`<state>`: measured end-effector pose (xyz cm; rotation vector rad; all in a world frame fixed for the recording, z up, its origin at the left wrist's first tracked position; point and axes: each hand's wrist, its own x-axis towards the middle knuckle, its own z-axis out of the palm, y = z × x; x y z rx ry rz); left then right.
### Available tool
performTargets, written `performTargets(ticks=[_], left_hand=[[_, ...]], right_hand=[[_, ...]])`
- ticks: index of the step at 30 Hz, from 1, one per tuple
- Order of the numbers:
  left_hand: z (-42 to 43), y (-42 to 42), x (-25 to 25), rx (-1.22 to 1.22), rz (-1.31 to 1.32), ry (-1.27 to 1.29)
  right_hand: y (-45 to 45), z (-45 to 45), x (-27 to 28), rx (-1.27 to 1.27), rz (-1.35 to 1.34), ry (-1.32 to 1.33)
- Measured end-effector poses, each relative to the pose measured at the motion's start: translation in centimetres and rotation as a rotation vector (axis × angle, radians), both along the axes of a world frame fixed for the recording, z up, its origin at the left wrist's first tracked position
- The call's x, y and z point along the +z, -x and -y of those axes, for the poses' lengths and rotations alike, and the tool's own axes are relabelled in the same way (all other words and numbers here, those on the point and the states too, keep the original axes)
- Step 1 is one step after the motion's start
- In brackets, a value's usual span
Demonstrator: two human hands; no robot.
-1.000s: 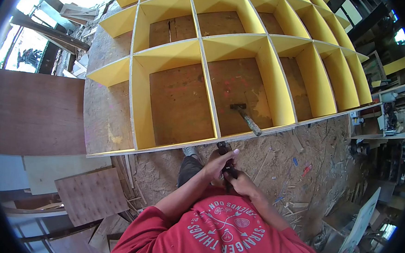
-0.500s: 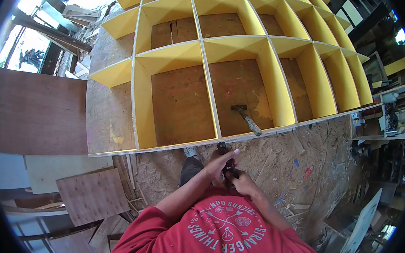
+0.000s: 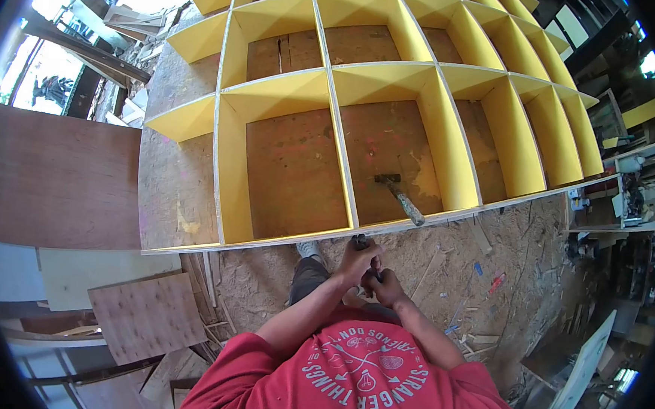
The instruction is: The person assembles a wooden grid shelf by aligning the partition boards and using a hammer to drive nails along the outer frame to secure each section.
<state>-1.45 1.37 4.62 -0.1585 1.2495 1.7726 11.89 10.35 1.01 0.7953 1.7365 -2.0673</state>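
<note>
My left hand [image 3: 357, 263] is wrapped around a dark tool shaped like a nail gun [image 3: 360, 241], whose head shows just above the fingers. The tool's head is beside the front edge of a yellow grid frame [image 3: 265, 240]; whether it touches cannot be told. My right hand [image 3: 385, 287] is closed lower down, around the tool's rear part, most of which the fingers hide. Inside a front compartment lies a hammer [image 3: 404, 199], its head on the brown board and its handle pointing toward the front edge.
Sawdust and wood scraps cover the floor [image 3: 436, 264]. Plywood sheets [image 3: 59, 180] stand at the left, with a smaller board [image 3: 146, 317] below them. On the right are shelves [image 3: 619, 222] with tools and a leaning panel [image 3: 575, 381]. A red object [image 3: 497, 282] lies on the floor.
My left hand has turned and now covers more of the tool. My right hand has shifted slightly, and less of the tool's body shows. The hammer stays in its compartment.
</note>
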Motion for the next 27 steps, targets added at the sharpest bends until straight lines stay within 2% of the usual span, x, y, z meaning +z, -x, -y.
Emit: performTargets(ticks=[2,5,8,11,14,17,20,23,24,26,27], left_hand=[[0.1,0.0,-0.5,-0.003,-0.037,0.003],[-0.3,-0.3,-1.6,0.063,0.019,-0.083],[-0.8,-0.5,-2.8,0.122,-0.014,-0.103],[-1.3,-0.4,-5.5,0.110,-0.203,-0.180],[-1.0,-0.6,-3.3,0.127,-0.120,-0.160],[0.7,-0.2,-1.2,-0.088,-0.048,-0.052],[3.0,-0.9,-0.6,-0.266,0.015,-0.026],[6.1,-0.3,4.6,-0.524,-0.142,0.009],[7.2,-0.7,2.6,-0.541,-0.259,0.066],[9.1,0.0,6.4,-0.531,-0.360,0.078],[10.0,0.8,8.4,-0.528,-0.412,0.082]], right_hand=[[0.3,-0.1,0.3,0.011,-0.015,-0.028],[0.2,-0.2,-2.8,0.049,-0.008,-0.212],[1.0,-1.2,-2.9,0.102,0.010,-0.245],[1.6,-1.7,-3.6,0.037,-0.127,-0.229],[1.2,-1.9,-1.1,0.105,-0.042,-0.127],[-0.6,-1.2,0.7,0.227,-0.032,-0.098],[-2.5,0.4,6.2,0.111,0.075,0.130],[-4.5,-0.4,9.3,0.200,0.045,-0.155],[-5.4,-1.1,9.7,0.117,0.019,-0.111],[-7.4,-2.5,10.4,-0.051,-0.029,-0.017],[-7.5,-3.5,12.6,-0.095,-0.022,-0.062]])
